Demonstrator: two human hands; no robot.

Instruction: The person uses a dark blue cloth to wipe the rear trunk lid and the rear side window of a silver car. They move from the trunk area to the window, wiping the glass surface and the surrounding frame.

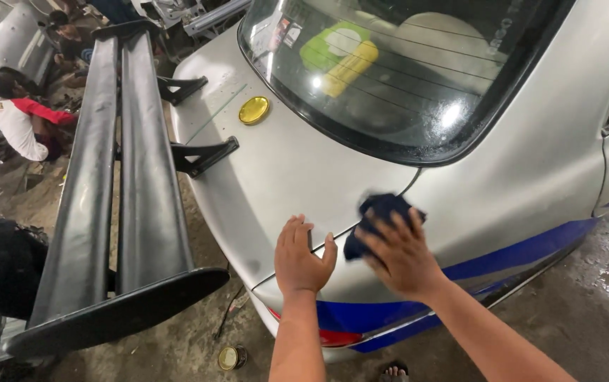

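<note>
My right hand presses a dark blue cloth flat against the silver car body, just below the corner of the rear window. The cloth sticks out above and left of my fingers. My left hand rests open, palm down, on the rear corner of the silver trunk lid, a few centimetres left of the cloth. A blue stripe runs along the body below both hands.
A black double-blade rear wing stands on brackets to the left. A round yellow tin lid lies on the trunk. Another small tin sits on the dirt floor. A person in white and red crouches far left.
</note>
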